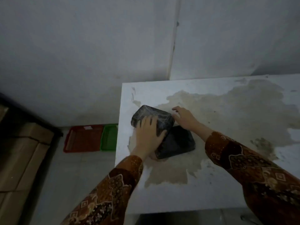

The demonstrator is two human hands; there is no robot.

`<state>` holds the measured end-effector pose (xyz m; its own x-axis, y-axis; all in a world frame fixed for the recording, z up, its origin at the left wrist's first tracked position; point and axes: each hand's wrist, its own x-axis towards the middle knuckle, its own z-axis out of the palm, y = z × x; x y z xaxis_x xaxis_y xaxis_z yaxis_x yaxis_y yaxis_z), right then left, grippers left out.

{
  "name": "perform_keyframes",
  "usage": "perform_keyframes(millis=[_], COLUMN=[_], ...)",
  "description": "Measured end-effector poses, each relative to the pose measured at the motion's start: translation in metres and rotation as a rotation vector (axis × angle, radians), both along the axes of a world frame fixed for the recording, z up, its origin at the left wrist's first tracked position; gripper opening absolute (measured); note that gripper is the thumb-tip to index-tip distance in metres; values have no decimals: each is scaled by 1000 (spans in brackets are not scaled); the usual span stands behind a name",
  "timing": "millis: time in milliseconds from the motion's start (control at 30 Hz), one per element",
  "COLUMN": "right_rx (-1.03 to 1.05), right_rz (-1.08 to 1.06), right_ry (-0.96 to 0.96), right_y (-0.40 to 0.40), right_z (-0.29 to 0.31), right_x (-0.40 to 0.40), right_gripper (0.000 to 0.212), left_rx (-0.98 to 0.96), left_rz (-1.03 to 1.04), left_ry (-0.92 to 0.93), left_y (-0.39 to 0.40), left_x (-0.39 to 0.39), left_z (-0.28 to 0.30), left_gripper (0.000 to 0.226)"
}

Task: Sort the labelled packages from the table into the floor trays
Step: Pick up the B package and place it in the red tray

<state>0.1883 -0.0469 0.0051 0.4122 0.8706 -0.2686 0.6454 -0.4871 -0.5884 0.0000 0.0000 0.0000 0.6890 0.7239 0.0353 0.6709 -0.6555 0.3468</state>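
Two dark wrapped packages lie near the left edge of the white table (pixel 227 184). The upper package (pixel 151 114) is shiny with plastic wrap and rests partly on the lower package (pixel 177 142). My left hand (pixel 148 135) lies flat over the upper package's near end, fingers wrapped on it. My right hand (pixel 185 117) touches that package's right side with fingers spread. No label shows on either package. On the floor to the left stand a red tray (pixel 84 138) and a green tray (pixel 109 138), the green one partly hidden by the table.
The table top is stained and peeling, and a wall corner stands close behind it. Stacked cardboard boxes (pixel 21 151) fill the left side, under a dark ledge. Grey floor lies between the boxes and the table.
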Motion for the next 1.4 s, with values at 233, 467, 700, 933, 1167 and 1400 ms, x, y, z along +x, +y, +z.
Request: perform_keyframes(millis=[233,467,700,933,1167,1400], right_rx=[-39,245,431,561,369,371], right_rz=[-151,-272,-124,-30,-285,-325], right_ry=[325,545,484,250,384,621], right_y=[22,40,55,61,19,-5], right_z=[-8,22,59,75,53,56], right_x=[1,6,-9,-16,8,-2], right_gripper=[38,20,28,45,72,42], left_rx=[-122,-348,-438,-550,-892,-1172], left_rz=[51,89,178,295,355,561], left_ry=[96,-414,-637,-789,-1004,-1112], left_y=[-3,36,65,65,66,55], left_x=[25,15,8,13,5,5], left_z=[-19,24,63,69,70,62], left_gripper=[73,49,37,44,28,48])
